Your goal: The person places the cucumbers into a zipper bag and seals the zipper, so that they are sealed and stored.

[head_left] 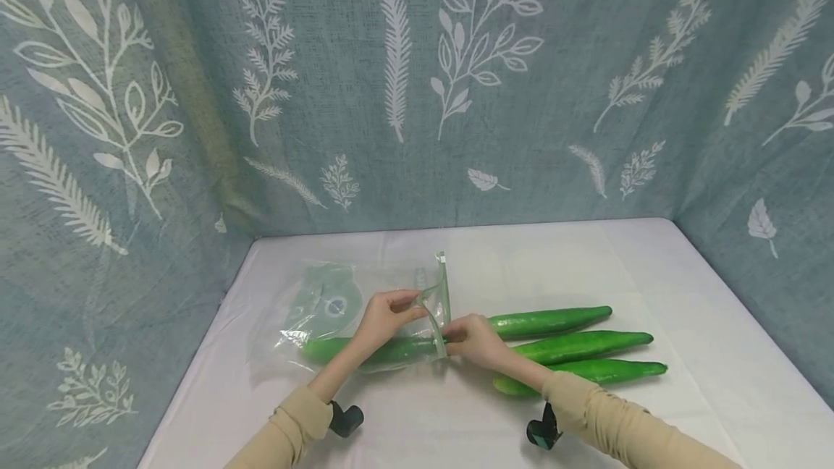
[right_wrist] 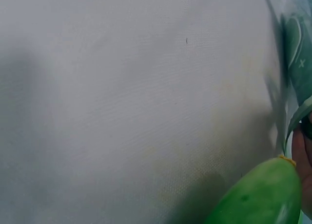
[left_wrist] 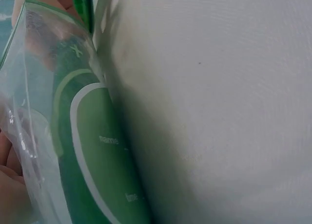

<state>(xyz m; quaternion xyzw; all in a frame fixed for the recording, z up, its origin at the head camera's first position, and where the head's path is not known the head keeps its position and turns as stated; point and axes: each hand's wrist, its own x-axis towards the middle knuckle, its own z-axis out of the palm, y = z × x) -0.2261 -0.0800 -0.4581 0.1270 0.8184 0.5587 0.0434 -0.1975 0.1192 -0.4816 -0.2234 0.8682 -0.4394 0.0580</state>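
A clear zip bag (head_left: 287, 310) with green print lies on the left of the table, its green-edged mouth towards the right. Inside it stretches a green cucumber (head_left: 397, 350), whose right end reaches the mouth. My left hand (head_left: 384, 318) pinches the upper rim of that mouth between thumb and fingers. At the opening my right hand (head_left: 478, 341) grips the cucumber's right end, partly hidden by its fingers. In the left wrist view the cucumber shows through the printed plastic (left_wrist: 92, 136).
Right of the bag lie three more cucumbers, a far one (head_left: 547, 320), a middle one (head_left: 586, 344) and a near one (head_left: 612, 371), partly behind my right hand and forearm. A white cloth covers the table (head_left: 521, 259). Patterned blue-green curtains (head_left: 417, 165) stand behind and at both sides.
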